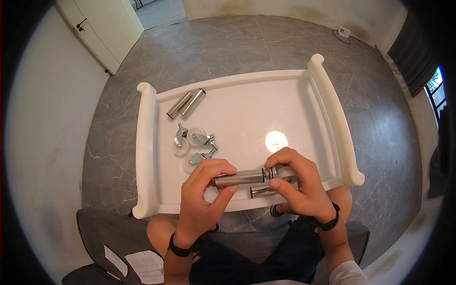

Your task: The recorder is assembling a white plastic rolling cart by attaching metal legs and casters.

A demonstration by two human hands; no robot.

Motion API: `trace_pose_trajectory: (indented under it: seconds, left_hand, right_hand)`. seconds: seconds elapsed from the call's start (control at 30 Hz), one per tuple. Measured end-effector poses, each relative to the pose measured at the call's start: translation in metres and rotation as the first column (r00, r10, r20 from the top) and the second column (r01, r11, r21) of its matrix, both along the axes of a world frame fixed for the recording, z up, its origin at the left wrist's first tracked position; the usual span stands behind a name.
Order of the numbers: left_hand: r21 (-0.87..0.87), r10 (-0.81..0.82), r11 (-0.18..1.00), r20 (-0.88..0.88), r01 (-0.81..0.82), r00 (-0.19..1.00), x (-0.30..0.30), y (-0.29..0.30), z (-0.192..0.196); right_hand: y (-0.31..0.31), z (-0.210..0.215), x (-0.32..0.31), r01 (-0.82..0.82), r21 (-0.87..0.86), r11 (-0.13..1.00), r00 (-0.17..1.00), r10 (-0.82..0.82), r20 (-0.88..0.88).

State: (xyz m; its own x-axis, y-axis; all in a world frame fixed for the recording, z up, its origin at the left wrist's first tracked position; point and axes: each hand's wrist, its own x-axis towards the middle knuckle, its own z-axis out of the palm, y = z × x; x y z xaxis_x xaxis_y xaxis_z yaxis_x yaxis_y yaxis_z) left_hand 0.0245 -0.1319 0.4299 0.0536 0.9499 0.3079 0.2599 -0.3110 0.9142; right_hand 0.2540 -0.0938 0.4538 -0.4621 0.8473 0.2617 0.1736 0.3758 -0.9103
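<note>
A white tray-like shelf (147, 156) with raised ribbed side rails lies across the person's lap, over a grey marble-patterned floor (237, 42); on its far left rest 2 short chrome tubes (186, 103) side by side, touching; nearer, left of centre, 3 caster wheels (195, 142) with metal brackets lie in a loose cluster, just beside the left hand. The left hand (205, 190) is closed around the left end of a chrome tube (239, 177), thumb below and fingers curled over the top; the tube is held level just above the near edge of the tray, between both hands. The right hand (299, 183) grips a caster wheel (284, 173) pressed against the tube's right end, fingers wrapped over it; another chrome tube (262, 191) lies on the tray just beneath, partly hidden by the right thumb. Both wrists wear black bands; folded paper sheets (142, 265) lie at the near left.
</note>
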Motion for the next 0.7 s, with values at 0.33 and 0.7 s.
trace_pose_trajectory:
  seconds: [0.33,0.7]
  left_hand:
    - [0.072,-0.004,0.997,0.037,0.001,0.999,-0.001,-0.001,0.001]
    - [0.009,0.033,0.999,-0.010,-0.033,0.999,0.000,0.001,0.001]
  right_hand:
    - [-0.001,-0.001,0.000,-0.001,0.030,1.000,1.000,0.001,0.001]
    - [0.003,-0.007,-0.002,0.041,0.078,0.996,0.998,-0.036,-0.058]
